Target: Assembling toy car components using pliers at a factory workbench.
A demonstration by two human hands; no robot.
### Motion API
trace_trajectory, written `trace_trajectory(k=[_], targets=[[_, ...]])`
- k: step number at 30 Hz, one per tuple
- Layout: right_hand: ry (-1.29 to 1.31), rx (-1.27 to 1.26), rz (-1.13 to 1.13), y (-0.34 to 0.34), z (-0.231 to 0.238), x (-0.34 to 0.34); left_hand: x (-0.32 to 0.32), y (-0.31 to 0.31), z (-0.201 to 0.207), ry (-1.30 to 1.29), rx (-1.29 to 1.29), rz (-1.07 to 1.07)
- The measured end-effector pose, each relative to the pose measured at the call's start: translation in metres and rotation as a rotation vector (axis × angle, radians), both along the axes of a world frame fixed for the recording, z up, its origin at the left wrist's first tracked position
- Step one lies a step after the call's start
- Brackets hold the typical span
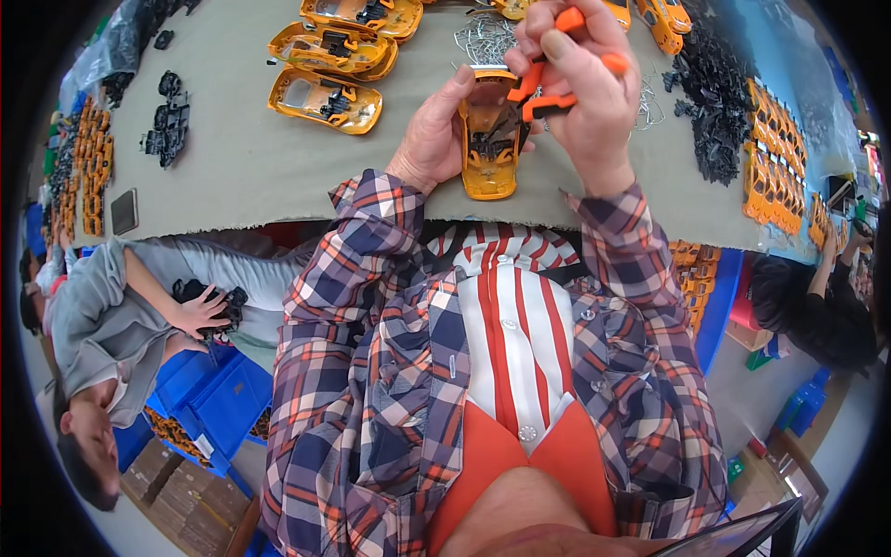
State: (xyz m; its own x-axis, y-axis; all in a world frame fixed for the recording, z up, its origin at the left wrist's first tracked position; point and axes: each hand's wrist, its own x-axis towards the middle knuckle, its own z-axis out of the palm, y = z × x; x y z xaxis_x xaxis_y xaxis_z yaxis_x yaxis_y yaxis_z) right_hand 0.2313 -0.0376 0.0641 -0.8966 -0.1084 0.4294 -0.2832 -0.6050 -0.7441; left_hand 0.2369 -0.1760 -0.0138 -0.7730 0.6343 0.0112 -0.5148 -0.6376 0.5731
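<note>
My left hand (430, 135) grips an orange-yellow toy car body shell (490, 181) by its left side, above the table's near edge. The shell is turned so that its hollow inside, with black parts in it, shows. In my closed right hand (601, 107) is a pair of pliers (530, 82) with orange and black handles. Its working end is at the shell's right side; the tip cannot be made out among the dark parts. Beyond my hands lies a heap of thin silvery metal pieces (483, 39), partly hidden by my right hand.
Several similar car shells (325, 100) lie at the far left of my hands. Black parts (715, 111) are heaped to the right, near rows of yellow cars (775, 167). Black pieces (167, 125) and a phone (124, 212) lie left. A person (93, 316) sits left beside blue bins (223, 399).
</note>
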Motion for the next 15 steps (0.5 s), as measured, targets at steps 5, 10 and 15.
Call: trace_trajectory(k=[5, 10, 15], targets=[[0.251, 0.064, -0.301, -0.008, -0.015, 0.034, -0.011, -0.006, -0.011, 0.037, -0.097, 0.106], [0.319, 0.079, -0.261, -0.009, -0.019, 0.051, -0.007, -0.004, -0.003, 0.005, -0.12, 0.099], [0.166, 0.107, -0.216, 0.005, 0.0, 0.059, 0.0, 0.008, 0.004, 0.055, -0.096, 0.062]])
